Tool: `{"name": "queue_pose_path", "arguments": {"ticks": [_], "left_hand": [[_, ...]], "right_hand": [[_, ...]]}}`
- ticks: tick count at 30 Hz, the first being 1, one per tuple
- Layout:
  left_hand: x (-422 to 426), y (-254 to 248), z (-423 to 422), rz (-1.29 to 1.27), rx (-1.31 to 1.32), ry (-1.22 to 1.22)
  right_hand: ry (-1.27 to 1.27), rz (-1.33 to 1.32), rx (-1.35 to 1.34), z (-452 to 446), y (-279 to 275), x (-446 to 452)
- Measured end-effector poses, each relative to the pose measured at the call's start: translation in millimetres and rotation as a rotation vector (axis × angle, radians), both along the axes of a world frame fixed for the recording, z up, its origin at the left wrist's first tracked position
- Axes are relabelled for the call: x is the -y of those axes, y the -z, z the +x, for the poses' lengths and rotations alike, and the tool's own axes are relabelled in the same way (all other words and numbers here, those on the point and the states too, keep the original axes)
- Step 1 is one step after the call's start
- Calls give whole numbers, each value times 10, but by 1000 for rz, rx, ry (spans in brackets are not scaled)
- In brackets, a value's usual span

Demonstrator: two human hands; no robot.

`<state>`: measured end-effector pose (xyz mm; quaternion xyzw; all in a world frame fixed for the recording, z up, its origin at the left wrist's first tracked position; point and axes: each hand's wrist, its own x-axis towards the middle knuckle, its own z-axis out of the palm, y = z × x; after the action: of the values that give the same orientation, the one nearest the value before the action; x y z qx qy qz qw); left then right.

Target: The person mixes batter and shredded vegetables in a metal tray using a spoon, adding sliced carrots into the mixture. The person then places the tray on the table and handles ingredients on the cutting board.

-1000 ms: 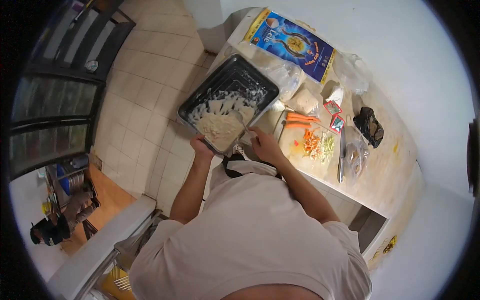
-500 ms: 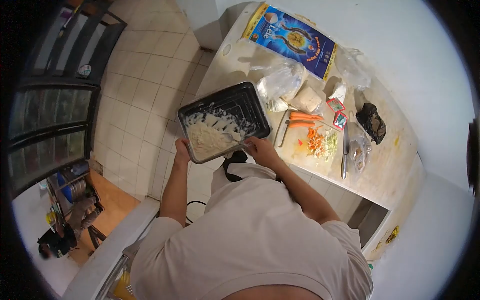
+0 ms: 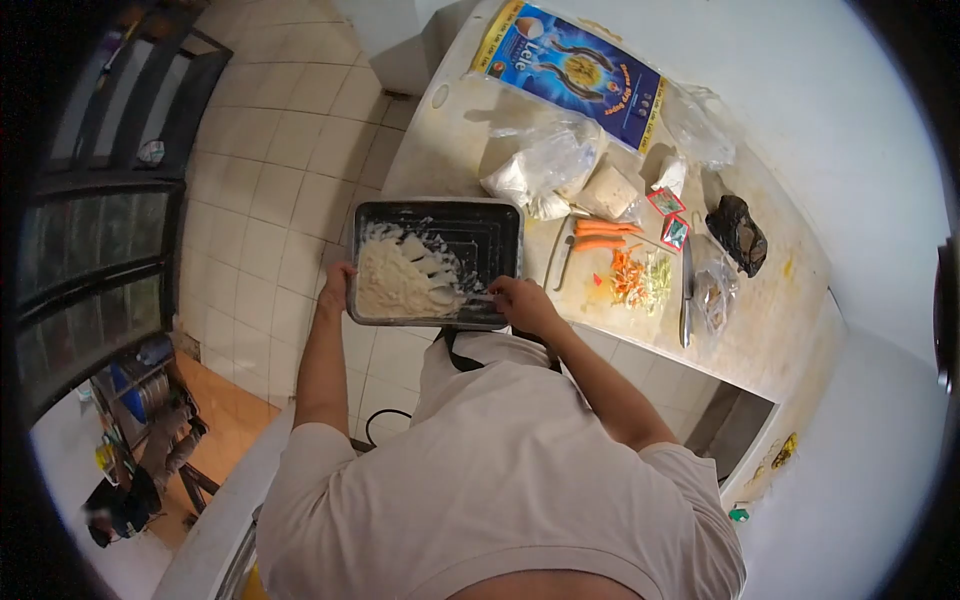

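Note:
A black rectangular tray is held level in front of my body, beyond the counter's left edge. Pale, thick batter covers its left half, with white smears toward the right. My left hand grips the tray's left rim. In my right hand, near the tray's lower right side, is the handle of a metal spoon, whose bowl rests in the batter.
The counter holds whole carrots, shredded vegetables, a knife, peeler-like tongs, plastic bags and a blue package. Another person is at the lower left.
The tray has turned from a slant to nearly straight, its left side swinging outward with my left hand. The spoon has stayed in the batter, in my right hand.

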<state>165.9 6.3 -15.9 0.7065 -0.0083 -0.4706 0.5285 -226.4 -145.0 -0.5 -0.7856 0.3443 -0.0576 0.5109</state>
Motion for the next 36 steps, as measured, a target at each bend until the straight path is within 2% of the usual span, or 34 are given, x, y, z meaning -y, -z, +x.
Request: {"name": "queue_pose_path", "arguments": {"ticks": [3,4,6,8,9,10,12,15,17,19,20,21,25,28,29,31,33,35,36], "left_hand": [[-141,156,46,-190,-57,7],[-162,258,107,-208,-104,5],[-102,647,478,11,-279,-15],[-74,253,263,16,-200,11],[-89,177,218,10,-194,22],[-103,101,174,4,-189,33],[-94,167,232,-3,-206,33],[-42,299,276,91,-96,-48],[11,277,249,168,2,-45],[61,410,384,144,1,0],[-8,707,594,84,-45,40],[-38,862,713,26,-92,79],[377,183,278,14,-62,60],[502,230,389,11,-46,155],[522,327,486,38,1,159],[592,201,420,68,70,157],[772,-420,25,71,115,159],[810,-69,317,45,645,407],[822,-82,326,53,790,463]], "right_hand": [[-39,-197,-209,-42,11,34],[32,-164,-266,-38,-54,110],[173,-91,-379,30,-198,445],[438,-45,-234,22,355,985],[594,-90,-189,57,223,1184],[704,-180,-154,103,371,1400],[823,-179,-147,262,535,1774],[693,-114,-85,304,665,2130],[679,-270,8,361,661,2194],[668,-365,74,413,433,2253],[662,-204,106,420,291,2288],[667,-161,186,408,158,2311],[667,-80,455,330,-156,2439],[691,17,630,191,-574,2391],[728,19,642,139,-711,2361],[795,31,663,34,-887,2356],[831,58,718,-39,-1006,2340],[863,40,767,-108,-1138,2364],[856,32,817,-142,-1193,2357]]}}
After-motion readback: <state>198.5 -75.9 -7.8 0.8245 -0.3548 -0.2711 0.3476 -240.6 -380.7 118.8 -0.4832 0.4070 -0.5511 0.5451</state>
